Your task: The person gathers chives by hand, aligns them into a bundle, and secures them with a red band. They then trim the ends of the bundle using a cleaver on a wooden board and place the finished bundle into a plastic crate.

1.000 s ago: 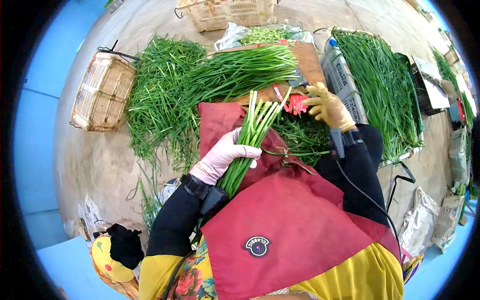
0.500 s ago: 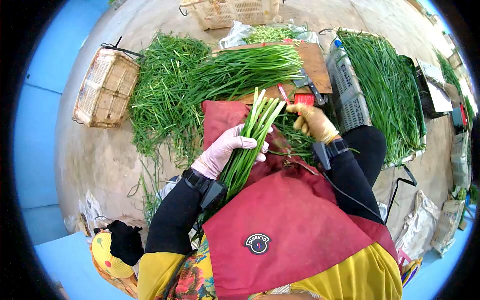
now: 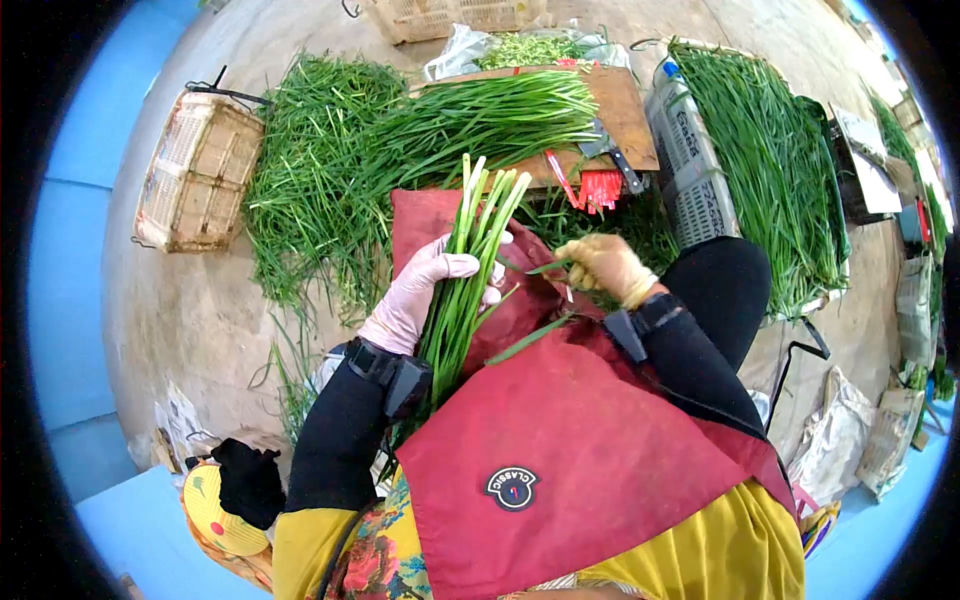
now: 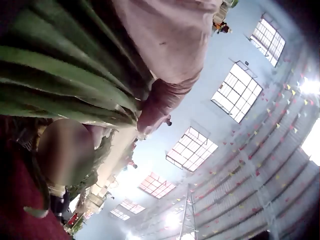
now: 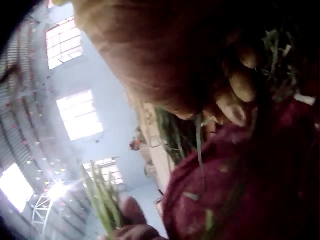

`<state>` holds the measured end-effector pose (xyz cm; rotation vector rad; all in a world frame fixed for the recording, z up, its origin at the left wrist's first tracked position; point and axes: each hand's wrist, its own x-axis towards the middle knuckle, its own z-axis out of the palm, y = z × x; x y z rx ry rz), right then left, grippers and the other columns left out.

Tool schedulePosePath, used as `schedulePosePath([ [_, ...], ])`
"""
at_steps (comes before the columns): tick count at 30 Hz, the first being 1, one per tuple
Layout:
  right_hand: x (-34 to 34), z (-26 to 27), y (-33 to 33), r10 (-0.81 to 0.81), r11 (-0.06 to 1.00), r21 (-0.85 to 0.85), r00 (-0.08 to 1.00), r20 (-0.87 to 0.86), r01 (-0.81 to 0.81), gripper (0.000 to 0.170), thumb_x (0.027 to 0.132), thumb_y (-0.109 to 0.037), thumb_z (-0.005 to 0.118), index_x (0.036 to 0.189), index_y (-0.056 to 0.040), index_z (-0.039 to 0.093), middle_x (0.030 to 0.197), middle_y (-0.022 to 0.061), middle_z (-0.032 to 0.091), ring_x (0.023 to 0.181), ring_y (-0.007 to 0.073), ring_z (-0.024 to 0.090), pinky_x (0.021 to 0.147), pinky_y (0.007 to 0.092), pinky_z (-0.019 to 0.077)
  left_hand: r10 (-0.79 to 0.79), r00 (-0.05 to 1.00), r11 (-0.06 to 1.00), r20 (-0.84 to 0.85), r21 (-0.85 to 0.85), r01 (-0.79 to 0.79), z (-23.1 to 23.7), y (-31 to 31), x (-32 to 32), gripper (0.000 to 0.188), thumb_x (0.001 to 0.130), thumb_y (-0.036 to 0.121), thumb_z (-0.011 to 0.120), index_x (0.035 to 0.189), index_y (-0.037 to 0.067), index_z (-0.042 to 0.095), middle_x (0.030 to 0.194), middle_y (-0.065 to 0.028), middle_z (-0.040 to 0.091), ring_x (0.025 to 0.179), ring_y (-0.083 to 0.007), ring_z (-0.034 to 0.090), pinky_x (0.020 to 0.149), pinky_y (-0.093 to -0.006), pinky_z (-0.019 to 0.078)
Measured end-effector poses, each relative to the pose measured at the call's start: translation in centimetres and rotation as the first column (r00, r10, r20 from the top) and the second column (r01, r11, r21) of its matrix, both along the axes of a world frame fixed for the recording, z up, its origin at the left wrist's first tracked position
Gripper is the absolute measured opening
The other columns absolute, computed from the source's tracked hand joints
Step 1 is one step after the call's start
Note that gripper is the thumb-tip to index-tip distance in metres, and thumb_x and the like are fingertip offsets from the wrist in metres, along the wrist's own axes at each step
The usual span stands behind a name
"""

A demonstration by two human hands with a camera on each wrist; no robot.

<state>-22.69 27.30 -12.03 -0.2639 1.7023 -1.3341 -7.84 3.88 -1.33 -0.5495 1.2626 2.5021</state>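
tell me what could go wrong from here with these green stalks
The knife lies near the front edge of the board, so a careless reach might knock it off. The stalks in the left hand show no tie, so some could slip out if its grip loosens.

"CLASSIC" on the badge (image 3: 511,489) of the red apron (image 3: 590,430)

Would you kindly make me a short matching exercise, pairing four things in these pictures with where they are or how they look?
Things
1. stalk bunch
2. knife
3. lettered crate
4. apron

Places and looks
A. blade lying on the wooden board
B. dark red, with a CLASSIC badge
C. held in the left hand
D. filled with long green leaves

Pairs: 1-C, 2-A, 3-D, 4-B
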Motion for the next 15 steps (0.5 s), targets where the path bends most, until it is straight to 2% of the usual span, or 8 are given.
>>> schedulePosePath([
  [4,-1.5,9.7,1.2,-0.002,0.972,-0.236,1.000,0.002,0.002,0.037,0.099,-0.033,0.050,0.108,-0.0033,0.070,0.076,0.0019,0.067,0.062,0.0063,0.055,0.058,0.0199,0.0431,0.026,0.999,1.000,-0.030,0.007,-0.026,-0.3,-0.3,-0.3,0.055,0.078,0.024,0.066,0.123,-0.006,0.057,0.085,-0.0091,0.063,0.069,-0.0184,0.063,0.067,-0.0291,0.0541],
  [6,-0.7,14.6,1.1,0.063,0.941,-0.315,0.979,-0.196,-0.124,0.037,0.099,-0.032,0.052,0.112,-0.0026,0.069,0.079,0.0020,0.067,0.068,0.0074,0.058,0.062,0.0213,0.0458,0.093,0.995,0.993,-0.043,0.078,-0.089,-0.6,-0.2,-0.7,0.052,0.078,0.025,0.066,0.120,-0.006,0.058,0.083,-0.0088,0.062,0.071,-0.0188,0.062,0.067,-0.0304,0.0538],
  [8,0.8,18.1,0.5,0.151,0.918,-0.338,0.971,-0.188,-0.208,0.033,0.098,-0.028,0.055,0.113,-0.0015,0.068,0.083,0.0025,0.068,0.074,0.0090,0.061,0.067,0.0225,0.0482,0.115,0.987,0.990,-0.116,0.091,-0.105,-0.6,-0.3,-1.3,0.050,0.078,0.029,0.065,0.116,-0.004,0.060,0.084,-0.0093,0.062,0.075,-0.0216,0.063,0.074,-0.0346,0.0548],
  [9,1.2,17.9,0.0,0.206,0.875,-0.400,0.957,-0.203,-0.273,0.028,0.096,-0.021,0.060,0.114,-0.0012,0.068,0.088,0.0033,0.069,0.077,0.0092,0.061,0.070,0.0231,0.0492,0.126,0.986,0.987,-0.113,0.119,-0.112,-0.8,-0.3,-1.7,0.050,0.079,0.030,0.064,0.115,-0.003,0.060,0.089,-0.0107,0.063,0.079,-0.0238,0.064,0.078,-0.0365,0.0549],
  [11,2.1,17.9,-1.1,0.344,0.846,-0.340,0.908,-0.240,-0.411,0.028,0.096,-0.020,0.061,0.116,-0.0015,0.068,0.095,0.0036,0.070,0.083,0.0109,0.063,0.077,0.0262,0.0509,0.133,0.984,0.973,-0.115,0.203,-0.108,-1.0,-0.5,-2.5,0.048,0.080,0.032,0.063,0.115,-0.001,0.060,0.104,-0.0148,0.064,0.093,-0.0295,0.067,0.089,-0.0426,0.0539],
  [12,2.4,17.6,-1.7,0.396,0.825,-0.300,0.869,-0.296,-0.478,0.029,0.096,-0.021,0.062,0.117,-0.0018,0.067,0.097,0.0043,0.071,0.086,0.0117,0.063,0.080,0.0274,0.0512,0.154,0.978,0.975,-0.140,0.182,-0.127,0.4,-0.2,-2.6,0.047,0.081,0.031,0.062,0.115,-0.001,0.060,0.116,-0.0180,0.063,0.105,-0.0321,0.064,0.094,-0.0468,0.0513],
  [14,3.0,15.7,-2.9,0.452,0.787,-0.308,0.840,-0.300,-0.534,0.031,0.096,-0.024,0.061,0.118,-0.0017,0.067,0.101,0.0075,0.071,0.091,0.0135,0.064,0.083,0.0288,0.0512,0.242,0.949,0.945,-0.204,0.273,-0.182,0.8,-0.3,-3.4,0.045,0.082,0.031,0.062,0.115,0.000,0.061,0.126,-0.0196,0.060,0.115,-0.0338,0.060,0.098,-0.0497,0.0486],
  [15,2.9,15.5,-3.4,0.490,0.775,-0.259,0.808,-0.328,-0.576,0.030,0.096,-0.023,0.062,0.117,-0.0019,0.067,0.102,0.0089,0.071,0.092,0.0137,0.064,0.083,0.0286,0.0510,0.228,0.938,0.937,-0.263,0.321,-0.138,0.5,-0.9,-3.8,0.044,0.084,0.031,0.061,0.115,0.001,0.061,0.132,-0.0204,0.056,0.120,-0.0353,0.057,0.101,-0.0511,0.0468],
])
